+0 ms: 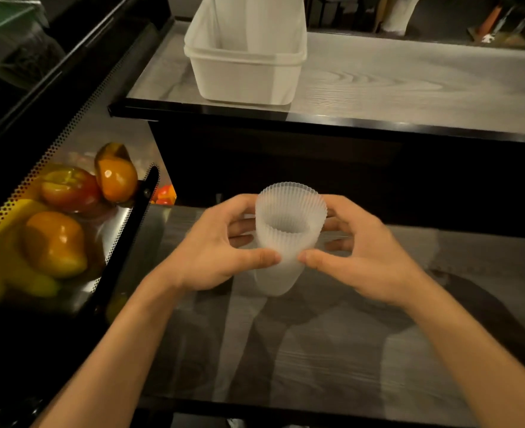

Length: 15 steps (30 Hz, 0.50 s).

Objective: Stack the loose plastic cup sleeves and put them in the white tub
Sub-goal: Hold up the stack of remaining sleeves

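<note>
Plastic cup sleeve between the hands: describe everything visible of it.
The plastic cup sleeve is translucent white and finely ribbed. It is open at the top with a scalloped rim and narrows toward its lower end. It stands upright over the grey wood-grain surface. The left hand and right hand grip it from either side, thumbs close together on its near wall, fingers curled behind. Whether several are nested cannot be told.
</note>
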{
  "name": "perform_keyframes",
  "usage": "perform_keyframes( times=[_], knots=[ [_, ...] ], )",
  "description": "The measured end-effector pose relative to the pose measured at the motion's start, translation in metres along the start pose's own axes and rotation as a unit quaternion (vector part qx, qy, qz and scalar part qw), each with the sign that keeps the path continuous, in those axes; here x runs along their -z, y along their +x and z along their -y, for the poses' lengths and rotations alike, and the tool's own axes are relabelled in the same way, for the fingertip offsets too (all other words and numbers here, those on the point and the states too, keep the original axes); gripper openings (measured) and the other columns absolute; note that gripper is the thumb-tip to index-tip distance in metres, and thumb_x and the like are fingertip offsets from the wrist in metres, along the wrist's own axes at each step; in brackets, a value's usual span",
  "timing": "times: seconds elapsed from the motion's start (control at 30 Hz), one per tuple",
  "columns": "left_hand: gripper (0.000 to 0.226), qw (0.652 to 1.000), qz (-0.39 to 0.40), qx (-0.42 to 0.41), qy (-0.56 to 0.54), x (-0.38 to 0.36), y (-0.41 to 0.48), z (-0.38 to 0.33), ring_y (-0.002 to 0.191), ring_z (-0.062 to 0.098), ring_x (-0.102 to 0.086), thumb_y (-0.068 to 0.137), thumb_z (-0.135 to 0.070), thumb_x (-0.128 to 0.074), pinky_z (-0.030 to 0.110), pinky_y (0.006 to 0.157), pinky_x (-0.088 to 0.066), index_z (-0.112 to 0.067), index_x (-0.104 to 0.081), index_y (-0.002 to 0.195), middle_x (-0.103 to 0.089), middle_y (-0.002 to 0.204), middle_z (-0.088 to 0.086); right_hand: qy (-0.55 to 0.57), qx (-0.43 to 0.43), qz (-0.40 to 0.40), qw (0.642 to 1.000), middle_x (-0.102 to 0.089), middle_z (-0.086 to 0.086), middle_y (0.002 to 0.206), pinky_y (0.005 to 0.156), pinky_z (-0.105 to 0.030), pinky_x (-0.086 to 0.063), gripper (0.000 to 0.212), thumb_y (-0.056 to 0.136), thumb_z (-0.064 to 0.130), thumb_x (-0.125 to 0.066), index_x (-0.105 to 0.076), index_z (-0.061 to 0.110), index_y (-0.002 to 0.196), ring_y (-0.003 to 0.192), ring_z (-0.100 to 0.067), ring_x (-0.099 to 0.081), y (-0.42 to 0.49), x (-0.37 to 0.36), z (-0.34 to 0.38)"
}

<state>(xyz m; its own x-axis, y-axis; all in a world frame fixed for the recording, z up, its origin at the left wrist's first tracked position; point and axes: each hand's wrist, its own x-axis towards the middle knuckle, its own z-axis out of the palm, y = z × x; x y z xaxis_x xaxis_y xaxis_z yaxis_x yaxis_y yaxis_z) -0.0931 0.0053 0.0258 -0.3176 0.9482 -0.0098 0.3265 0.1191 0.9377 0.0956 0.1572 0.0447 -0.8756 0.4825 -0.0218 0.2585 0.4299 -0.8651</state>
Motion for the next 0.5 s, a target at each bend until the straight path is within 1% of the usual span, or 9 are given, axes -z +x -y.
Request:
perform_keyframes(
  times=[0.1,0.17,0.23,0.27,0.3,0.37,0.4,0.43,0.5],
  knots=[
    [0.077,1.0,0.001,0.015,0.019,-0.002,0.0,0.012,0.124,0.001,-0.06,0.075,-0.015,-0.089,0.033,0.105,-0.052,-0.025,-0.051,0.141,-0.062,0.133,-0.015,-0.026,-0.005,0.008,1.0,-0.057,0.029,0.129,0.1,-0.036,-0.053,0.066,0.082,0.031,-0.082,-0.047,0.041,0.138,0.122,0.006,-0.054,0.0,-0.012,-0.011],
    [0.084,0.999,0.006,0.022,0.029,-0.005,0.001,0.021,0.126,-0.002,-0.057,0.074,-0.014,-0.09,0.026,0.105,-0.05,-0.026,-0.047,0.144,-0.059,0.136,-0.018,-0.039,-0.014,0.016,0.999,-0.054,0.031,0.13,0.102,-0.029,-0.049,0.068,0.083,0.029,-0.082,-0.044,0.041,0.138,0.124,0.011,-0.05,0.0,-0.018,-0.018],
    [0.096,0.999,0.016,0.033,0.028,-0.007,0.002,0.032,0.131,-0.006,-0.05,0.072,-0.014,-0.091,0.014,0.104,-0.044,-0.025,-0.038,0.152,-0.053,0.142,-0.02,-0.054,-0.032,0.032,0.998,-0.049,0.034,0.134,0.102,-0.02,-0.042,0.076,0.081,0.032,-0.083,-0.039,0.044,0.142,0.126,0.014,-0.045,0.002,-0.02,-0.028],
    [0.1,0.999,0.022,0.046,0.016,-0.008,0.002,0.039,0.133,-0.006,-0.048,0.07,-0.013,-0.092,0.012,0.104,-0.042,-0.024,-0.036,0.153,-0.052,0.144,-0.018,-0.067,-0.047,0.045,0.996,-0.047,0.034,0.137,0.103,-0.017,-0.039,0.083,0.079,0.034,-0.084,-0.036,0.045,0.145,0.127,0.012,-0.044,0.002,-0.021,-0.034],
    [0.101,0.998,0.028,0.059,0.004,-0.009,0.002,0.047,0.134,-0.003,-0.048,0.068,-0.013,-0.091,0.016,0.107,-0.042,-0.024,-0.036,0.153,-0.052,0.144,-0.016,-0.079,-0.069,0.057,0.993,-0.045,0.031,0.14,0.103,-0.018,-0.039,0.088,0.076,0.037,-0.085,-0.034,0.043,0.148,0.128,0.009,-0.044,0.003,-0.024,-0.041],
    [0.1,0.995,0.031,0.09,0.009,-0.016,0.0,0.059,0.135,0.003,-0.05,0.063,-0.024,-0.09,0.034,0.113,-0.044,-0.027,-0.04,0.15,-0.055,0.143,-0.013,-0.065,-0.111,0.064,0.99,-0.048,0.023,0.141,0.101,-0.022,-0.044,0.091,0.074,0.035,-0.087,-0.035,0.04,0.149,0.13,0.001,-0.046,0.002,-0.032,-0.053],
    [0.1,0.994,0.027,0.105,0.015,-0.021,-0.001,0.064,0.134,0.005,-0.052,0.06,-0.032,-0.09,0.041,0.112,-0.046,-0.029,-0.043,0.148,-0.056,0.141,-0.013,-0.04,-0.124,0.059,0.99,-0.051,0.021,0.139,0.098,-0.024,-0.048,0.088,0.074,0.031,-0.087,-0.039,0.039,0.147,0.13,-0.001,-0.048,0.002,-0.039,-0.058],
    [0.099,0.993,0.022,0.115,0.016,-0.026,-0.001,0.067,0.132,0.007,-0.053,0.058,-0.038,-0.089,0.046,0.111,-0.047,-0.03,-0.045,0.146,-0.058,0.139,-0.013,-0.017,-0.13,0.051,0.99,-0.054,0.021,0.136,0.096,-0.027,-0.051,0.082,0.075,0.026,-0.086,-0.043,0.038,0.144,0.129,-0.002,-0.05,0.002,-0.046,-0.061],
    [0.093,0.993,0.015,0.12,0.01,-0.033,-0.001,0.069,0.13,0.008,-0.055,0.058,-0.04,-0.088,0.048,0.108,-0.049,-0.031,-0.048,0.142,-0.059,0.136,-0.014,0.008,-0.125,0.021,0.992,-0.06,0.021,0.128,0.102,-0.039,-0.052,0.072,0.075,0.022,-0.085,-0.051,0.037,0.137,0.124,-0.002,-0.055,0.004,-0.058,-0.065]
  ],
)
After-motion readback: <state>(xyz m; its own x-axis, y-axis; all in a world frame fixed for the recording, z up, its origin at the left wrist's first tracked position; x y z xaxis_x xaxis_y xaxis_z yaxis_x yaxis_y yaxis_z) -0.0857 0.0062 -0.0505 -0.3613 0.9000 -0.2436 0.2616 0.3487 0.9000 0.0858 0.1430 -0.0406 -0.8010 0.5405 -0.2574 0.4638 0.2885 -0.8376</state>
